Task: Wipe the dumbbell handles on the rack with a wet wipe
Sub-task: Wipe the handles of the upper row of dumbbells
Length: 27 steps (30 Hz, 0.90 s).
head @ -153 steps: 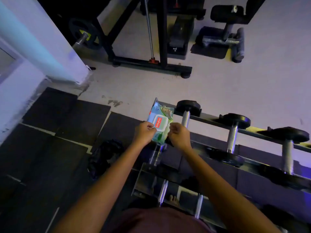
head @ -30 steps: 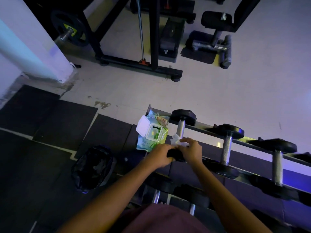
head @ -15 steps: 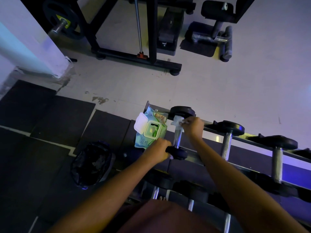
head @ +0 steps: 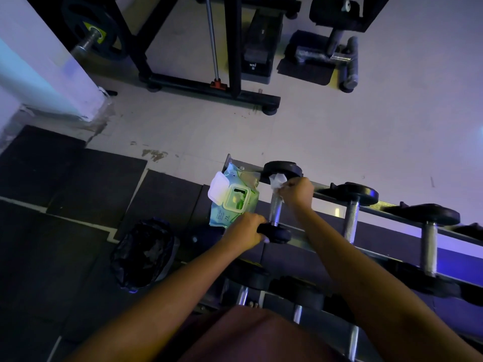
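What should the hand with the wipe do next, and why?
Probably slide the wet wipe down the handle toward the left hand. The right hand holds it at the handle's far end, so the shiny part below looks unwiped.

Rack (head: 324, 195) runs from 12 toward 3 o'clock — three dumbbells on its top tier, more on the tier below. Wipe pack (head: 233, 200) at the rack's end, 11 o'clock of my left hand (head: 245, 229). Bag (head: 144, 253) on floor at 9 — cable machine (head: 209, 45) far off at 12.
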Motion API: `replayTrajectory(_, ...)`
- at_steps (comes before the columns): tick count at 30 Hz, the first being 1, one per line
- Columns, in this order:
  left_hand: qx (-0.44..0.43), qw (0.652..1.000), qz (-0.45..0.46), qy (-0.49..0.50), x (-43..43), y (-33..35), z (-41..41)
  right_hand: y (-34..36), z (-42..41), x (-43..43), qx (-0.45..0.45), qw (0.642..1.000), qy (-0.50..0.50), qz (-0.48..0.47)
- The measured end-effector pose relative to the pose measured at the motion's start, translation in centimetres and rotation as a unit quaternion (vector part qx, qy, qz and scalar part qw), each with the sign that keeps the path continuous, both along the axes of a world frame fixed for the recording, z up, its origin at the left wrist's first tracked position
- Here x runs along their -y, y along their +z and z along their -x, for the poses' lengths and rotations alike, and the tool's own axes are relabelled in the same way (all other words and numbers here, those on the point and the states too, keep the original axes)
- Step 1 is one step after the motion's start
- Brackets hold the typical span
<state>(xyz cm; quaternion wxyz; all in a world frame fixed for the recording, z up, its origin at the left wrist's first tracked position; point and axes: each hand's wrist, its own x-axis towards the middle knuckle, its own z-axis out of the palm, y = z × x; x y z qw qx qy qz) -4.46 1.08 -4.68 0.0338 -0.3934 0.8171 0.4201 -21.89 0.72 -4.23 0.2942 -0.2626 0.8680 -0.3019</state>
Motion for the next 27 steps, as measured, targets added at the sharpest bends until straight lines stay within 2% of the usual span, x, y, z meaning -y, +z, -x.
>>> replayTrajectory(7,-0.003,1.000,0.016,0.021,-0.4,-0.1,-0.1,-0.6,-2.1,-3.7,0.007,0.999,0.032,-0.033)
replayTrajectory(11,-0.007,1.000,0.008,0.029,-0.4,0.0,0.0,-1.7,-3.4,-6.6,0.027,0.999,-0.016,-0.031)
replayTrajectory(20,-0.007,1.000,0.007,0.016,-0.4,0.1,0.0,-0.3,0.3,1.3,0.002,0.998,-0.058,0.006)
replayTrajectory(27,-0.012,0.999,0.021,0.034,-0.8,-0.1,-0.2,-1.6,-1.6,-2.7,-0.006,0.999,-0.011,-0.041)
